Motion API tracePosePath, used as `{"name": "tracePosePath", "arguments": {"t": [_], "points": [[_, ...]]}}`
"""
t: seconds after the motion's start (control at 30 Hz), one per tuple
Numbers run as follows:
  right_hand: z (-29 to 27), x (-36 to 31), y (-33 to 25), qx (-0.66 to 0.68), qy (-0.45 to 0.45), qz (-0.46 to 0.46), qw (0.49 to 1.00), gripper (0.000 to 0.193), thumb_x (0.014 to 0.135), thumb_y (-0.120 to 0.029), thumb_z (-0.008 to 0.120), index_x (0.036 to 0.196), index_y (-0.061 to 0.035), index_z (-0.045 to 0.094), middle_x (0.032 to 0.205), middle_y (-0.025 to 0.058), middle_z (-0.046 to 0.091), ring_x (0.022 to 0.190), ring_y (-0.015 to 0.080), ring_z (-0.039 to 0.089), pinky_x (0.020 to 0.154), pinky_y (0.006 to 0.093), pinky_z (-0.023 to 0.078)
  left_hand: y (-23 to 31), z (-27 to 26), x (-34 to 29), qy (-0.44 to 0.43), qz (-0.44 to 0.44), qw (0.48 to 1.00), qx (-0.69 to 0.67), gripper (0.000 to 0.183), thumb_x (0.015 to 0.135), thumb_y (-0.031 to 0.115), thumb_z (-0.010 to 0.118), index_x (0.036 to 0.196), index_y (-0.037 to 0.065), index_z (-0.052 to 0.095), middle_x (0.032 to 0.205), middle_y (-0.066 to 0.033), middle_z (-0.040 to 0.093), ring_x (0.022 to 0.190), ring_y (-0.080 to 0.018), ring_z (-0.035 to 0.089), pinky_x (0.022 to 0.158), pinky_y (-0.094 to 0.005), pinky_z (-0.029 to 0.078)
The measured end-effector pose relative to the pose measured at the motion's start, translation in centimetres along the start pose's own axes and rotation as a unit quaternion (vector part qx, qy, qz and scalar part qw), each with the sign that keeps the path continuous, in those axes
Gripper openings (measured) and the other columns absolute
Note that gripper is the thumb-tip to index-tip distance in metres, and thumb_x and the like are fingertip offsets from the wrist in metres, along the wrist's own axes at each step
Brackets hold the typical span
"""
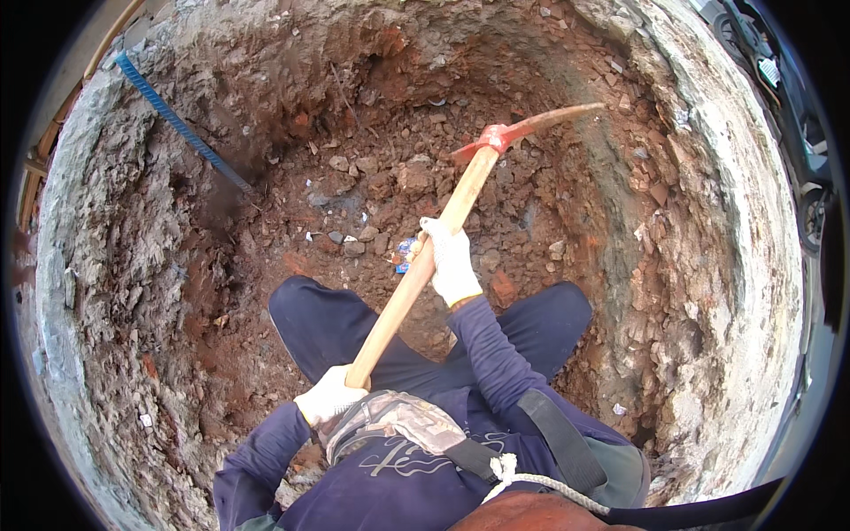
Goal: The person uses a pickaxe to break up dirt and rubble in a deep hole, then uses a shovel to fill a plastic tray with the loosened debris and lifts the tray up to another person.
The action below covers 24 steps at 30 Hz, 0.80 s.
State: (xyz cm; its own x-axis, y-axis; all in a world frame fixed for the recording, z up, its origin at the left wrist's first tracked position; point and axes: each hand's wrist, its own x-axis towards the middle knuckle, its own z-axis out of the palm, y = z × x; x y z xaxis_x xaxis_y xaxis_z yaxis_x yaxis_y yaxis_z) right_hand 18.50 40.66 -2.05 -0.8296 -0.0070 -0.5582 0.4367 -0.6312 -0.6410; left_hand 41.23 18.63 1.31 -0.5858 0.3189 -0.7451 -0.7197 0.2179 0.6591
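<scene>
A pickaxe with a long pale wooden handle (398,310) slants across my front, its red head (498,137) up and to the right over the dirt. One arm of the head is long and pointed, reaching right; the other is short. My left hand (329,396), in a white knit glove, is wrapped round the lower end of the handle close to my waist. Farther up, my right hand (451,262), also gloved in white, grips the handle near its middle. Beneath the head lie brown clods and stones (416,177), and no contact with the soil shows.
I am down in a round pit with rough earth walls (133,265) and a pale rim (753,203). A blue ribbed bar (181,128) leans at the left wall. A crumpled colourful wrapper (407,252) lies by the handle. Beyond the right rim stands a vehicle (788,115).
</scene>
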Motion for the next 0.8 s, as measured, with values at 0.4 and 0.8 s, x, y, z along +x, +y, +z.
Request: {"name": "tracePosePath", "arguments": {"t": [0.4, 0.8], "points": [[-2.6, -7.2, -27.9, 0.014, -0.426, -0.300, 0.853, 0.038, 0.096, -0.036, 0.065, 0.117, -0.0061, 0.054, 0.086, 0.0095, 0.062, 0.068, 0.0262, 0.063, 0.062, 0.0442, 0.057, 15.8, 12.5, 14.1, 0.036, 0.368, 0.923, 0.109, 0.028, 0.081, 0.019, 0.073, 0.103, 0.004, 0.062, 0.082, -0.0137, 0.070, 0.074, -0.0233, 0.070, 0.070, -0.0353, 0.054], [-6.5, 10.8, -17.0, -0.269, 0.022, -0.136, 0.953, 0.024, 0.086, -0.020, 0.070, 0.101, -0.0049, 0.058, 0.072, 0.0053, 0.060, 0.052, 0.0168, 0.057, 0.047, 0.0328, 0.052, 5.6, 20.8, 23.4, 0.019, 0.200, 0.970, -0.134, 0.021, 0.084, 0.009, 0.072, 0.096, 0.005, 0.055, 0.066, -0.0039, 0.059, 0.049, -0.0150, 0.059, 0.046, -0.0314, 0.049]]}}
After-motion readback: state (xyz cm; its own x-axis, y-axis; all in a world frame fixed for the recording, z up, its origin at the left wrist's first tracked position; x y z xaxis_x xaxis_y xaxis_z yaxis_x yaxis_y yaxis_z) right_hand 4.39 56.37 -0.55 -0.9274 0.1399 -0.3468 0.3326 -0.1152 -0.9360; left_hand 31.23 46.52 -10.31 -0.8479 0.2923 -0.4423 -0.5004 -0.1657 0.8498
